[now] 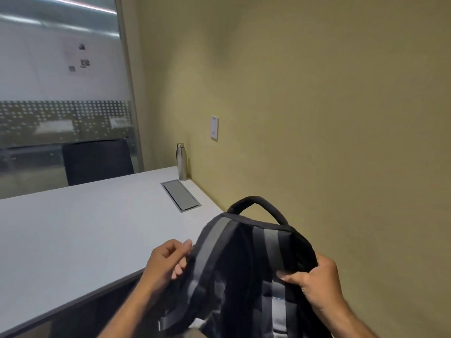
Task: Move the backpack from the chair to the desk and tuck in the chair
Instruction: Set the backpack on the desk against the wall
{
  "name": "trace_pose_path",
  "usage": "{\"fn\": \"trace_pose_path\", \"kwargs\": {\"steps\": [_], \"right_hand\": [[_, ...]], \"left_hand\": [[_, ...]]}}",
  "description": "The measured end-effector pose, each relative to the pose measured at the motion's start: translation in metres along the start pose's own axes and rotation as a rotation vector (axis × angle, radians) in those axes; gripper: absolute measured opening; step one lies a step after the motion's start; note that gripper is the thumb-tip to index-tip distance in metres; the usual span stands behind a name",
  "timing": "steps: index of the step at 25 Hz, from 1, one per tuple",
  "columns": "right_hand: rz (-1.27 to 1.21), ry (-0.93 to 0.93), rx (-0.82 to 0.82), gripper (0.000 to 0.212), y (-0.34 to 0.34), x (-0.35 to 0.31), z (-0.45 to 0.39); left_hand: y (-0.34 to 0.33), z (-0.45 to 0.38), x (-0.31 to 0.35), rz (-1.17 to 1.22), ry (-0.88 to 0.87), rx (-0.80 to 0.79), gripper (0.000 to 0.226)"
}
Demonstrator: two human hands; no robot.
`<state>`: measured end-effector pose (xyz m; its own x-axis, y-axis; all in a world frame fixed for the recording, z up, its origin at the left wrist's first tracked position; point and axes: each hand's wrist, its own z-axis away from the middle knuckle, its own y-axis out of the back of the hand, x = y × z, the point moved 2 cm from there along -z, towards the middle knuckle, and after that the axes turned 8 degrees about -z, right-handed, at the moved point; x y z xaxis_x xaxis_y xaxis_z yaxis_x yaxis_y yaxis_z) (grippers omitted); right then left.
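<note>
Two hands hold a black backpack [246,276] beside the desk [73,235]. Left hand [166,262] pinches one strap; right hand [314,281] clamps the other. A capped steel bottle [181,162] stands on the desk, contents hidden.

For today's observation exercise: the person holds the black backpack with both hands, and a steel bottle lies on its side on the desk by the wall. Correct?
Not quite. The head view shows the steel bottle standing upright on the desk by the wall. Both the left hand and right hand do hold the black backpack.
</note>
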<state>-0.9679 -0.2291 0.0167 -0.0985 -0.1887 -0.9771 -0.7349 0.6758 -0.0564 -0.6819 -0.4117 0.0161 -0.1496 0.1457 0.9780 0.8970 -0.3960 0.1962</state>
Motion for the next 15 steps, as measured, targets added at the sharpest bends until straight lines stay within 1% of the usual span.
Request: {"fn": "trace_pose_path", "kwargs": {"steps": [1,2,4,6,8,12,15], "right_hand": [[-0.002,0.041,0.012,0.063,-0.004,-0.005,-0.017],[-0.011,0.076,0.018,0.063,-0.008,-0.008,-0.036],[-0.037,0.136,0.024,0.063,-0.019,-0.015,-0.070],[-0.081,0.188,0.027,0.062,-0.033,-0.023,-0.103],[-0.157,0.235,0.015,0.058,-0.049,-0.028,-0.139],[-0.261,0.284,-0.052,0.057,-0.087,-0.028,-0.214],[-0.280,0.336,-0.116,0.061,-0.118,-0.026,-0.271]], "left_hand": [[-0.009,-0.016,-0.008,-0.021,0.028,-0.003,0.040],[-0.020,-0.036,-0.016,-0.037,0.056,-0.002,0.047],[-0.042,-0.075,-0.024,-0.019,0.114,-0.045,0.066],[-0.063,-0.118,-0.024,0.073,0.121,-0.116,0.086],[-0.074,-0.170,-0.020,0.157,0.083,-0.119,0.088],[-0.068,-0.256,-0.004,0.225,-0.022,0.054,0.081],[-0.053,-0.307,0.017,0.163,-0.094,0.195,0.081]]}}
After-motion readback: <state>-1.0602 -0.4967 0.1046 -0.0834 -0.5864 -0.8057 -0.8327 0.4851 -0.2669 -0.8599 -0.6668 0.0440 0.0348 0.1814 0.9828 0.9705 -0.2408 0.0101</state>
